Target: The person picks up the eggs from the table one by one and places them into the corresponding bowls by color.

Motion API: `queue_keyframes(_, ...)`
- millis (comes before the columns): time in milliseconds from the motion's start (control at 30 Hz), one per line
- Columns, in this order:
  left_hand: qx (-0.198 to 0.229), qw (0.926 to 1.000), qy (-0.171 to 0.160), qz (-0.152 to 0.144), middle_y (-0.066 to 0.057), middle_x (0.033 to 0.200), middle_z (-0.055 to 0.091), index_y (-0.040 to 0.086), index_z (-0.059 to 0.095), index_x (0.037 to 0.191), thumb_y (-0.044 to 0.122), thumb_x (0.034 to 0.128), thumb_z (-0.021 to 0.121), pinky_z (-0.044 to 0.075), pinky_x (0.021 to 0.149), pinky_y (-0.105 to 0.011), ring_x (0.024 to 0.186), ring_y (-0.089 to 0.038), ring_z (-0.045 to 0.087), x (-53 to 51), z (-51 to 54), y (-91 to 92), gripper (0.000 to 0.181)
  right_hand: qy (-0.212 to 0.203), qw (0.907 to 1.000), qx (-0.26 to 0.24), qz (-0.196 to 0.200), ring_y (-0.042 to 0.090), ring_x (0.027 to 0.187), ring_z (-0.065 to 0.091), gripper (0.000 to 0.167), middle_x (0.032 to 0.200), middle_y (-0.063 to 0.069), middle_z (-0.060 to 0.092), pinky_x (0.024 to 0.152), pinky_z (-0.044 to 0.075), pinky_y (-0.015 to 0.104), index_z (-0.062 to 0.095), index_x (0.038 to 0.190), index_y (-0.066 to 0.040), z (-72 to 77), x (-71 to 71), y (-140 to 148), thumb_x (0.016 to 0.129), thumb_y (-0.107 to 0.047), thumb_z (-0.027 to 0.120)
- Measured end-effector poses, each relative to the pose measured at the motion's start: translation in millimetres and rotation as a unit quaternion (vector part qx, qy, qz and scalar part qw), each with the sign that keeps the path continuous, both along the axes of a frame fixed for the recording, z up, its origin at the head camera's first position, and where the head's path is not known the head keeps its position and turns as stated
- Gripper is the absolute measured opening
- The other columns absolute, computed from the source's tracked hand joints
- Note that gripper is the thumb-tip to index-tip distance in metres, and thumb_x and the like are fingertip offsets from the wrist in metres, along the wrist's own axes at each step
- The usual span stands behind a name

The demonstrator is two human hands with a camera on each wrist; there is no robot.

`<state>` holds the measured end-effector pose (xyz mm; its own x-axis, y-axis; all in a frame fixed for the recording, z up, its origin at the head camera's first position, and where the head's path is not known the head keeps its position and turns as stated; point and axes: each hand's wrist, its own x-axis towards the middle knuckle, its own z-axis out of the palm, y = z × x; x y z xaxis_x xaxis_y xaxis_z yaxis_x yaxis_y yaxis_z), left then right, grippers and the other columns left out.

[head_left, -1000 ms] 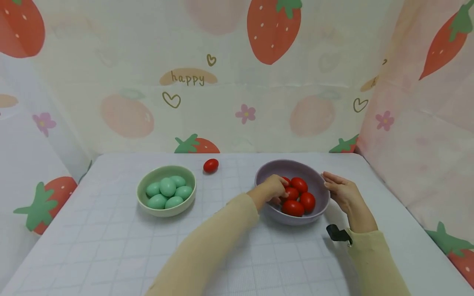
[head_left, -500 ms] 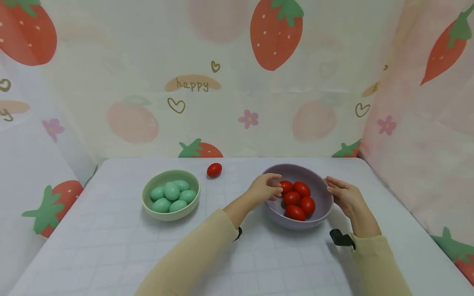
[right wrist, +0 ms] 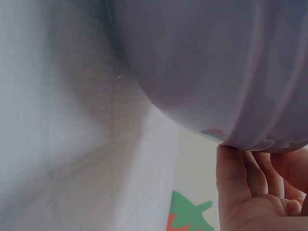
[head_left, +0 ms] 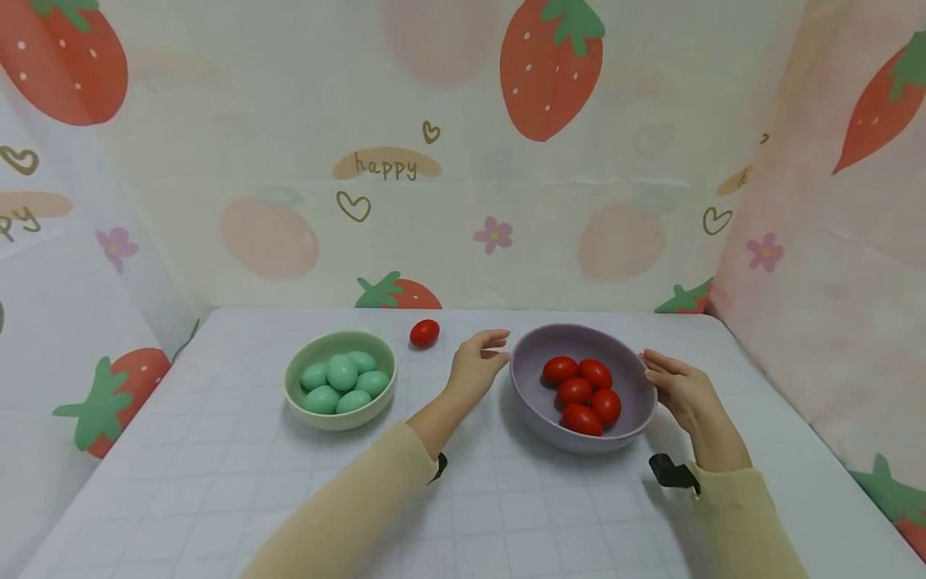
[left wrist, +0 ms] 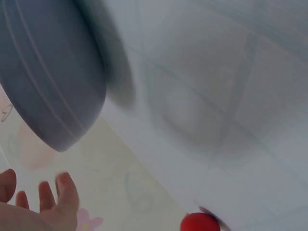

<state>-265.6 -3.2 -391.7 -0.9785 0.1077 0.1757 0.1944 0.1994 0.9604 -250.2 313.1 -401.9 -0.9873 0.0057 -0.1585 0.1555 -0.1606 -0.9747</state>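
A purple bowl [head_left: 538,410] with several red egg-shaped pieces [head_left: 574,392] inside stands right of centre on the table. My right hand [head_left: 683,394] is at its right side, and in the right wrist view the fingertips [right wrist: 231,159] touch the bowl's outer wall [right wrist: 192,72]. Left of the bowl, just off its rim, my left hand [head_left: 473,370] hovers with relaxed fingers and holds nothing. A single red egg-shaped piece [head_left: 424,333] lies near the back edge, beyond the left hand. To the left, a green bowl [head_left: 292,394] contains several mint-green eggs [head_left: 342,372].
The white table [head_left: 477,498] has a faint grid pattern. A strawberry-print curtain [head_left: 434,241] rises behind its back edge and along both sides. A black strap piece [head_left: 673,472] sticks out at the right wrist.
My left hand has come out of the purple bowl, away from the red pieces, and moved left past the rim. My right hand stays at the bowl's right side. The view has shifted slightly.
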Motion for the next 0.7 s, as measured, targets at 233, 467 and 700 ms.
queue_keyframes(233,-0.008,0.9964,0.009,0.084,-0.019,0.13,0.058,0.002,0.063,0.126,-0.001,0.089,0.062,0.043,0.1,-0.047,0.118,-0.039,0.052,-8.0,-11.5,-13.1,0.037,0.016,0.9998,-0.001,0.009,-0.007,0.089,0.061,0.042,0.093,-0.02,0.067,0.085,0.049,0.015,0.072,0.085,-0.033,-1.9,0.1,1,0.094,0.005,0.056)
queue_keyframes(467,-0.033,0.9836,-0.013,0.177,-0.02,0.14,0.048,0.006,0.063,0.129,-0.001,0.0887,0.063,0.03,0.111,-0.047,0.135,-0.038,0.036,-25.9,-22.4,-26.4,0.04,0.031,0.9995,0.001,0.009,-0.006,0.089,0.061,0.043,0.093,-0.02,0.067,0.078,0.049,0.014,0.073,0.087,-0.033,-3.0,-0.2,0,0.094,0.005,0.056)
queue_keyframes(700,-0.054,0.962,-0.051,0.263,-0.022,0.147,0.037,0.011,0.059,0.134,0.006,0.0903,0.066,0.03,0.107,-0.053,0.132,-0.044,0.034,-44.0,-26.3,-31.4,0.044,0.023,0.9997,-0.003,0.006,-0.006,0.088,0.061,0.041,0.092,-0.02,0.067,0.077,0.05,0.014,0.075,0.097,-0.03,-1.4,0.0,2,0.094,0.006,0.057)
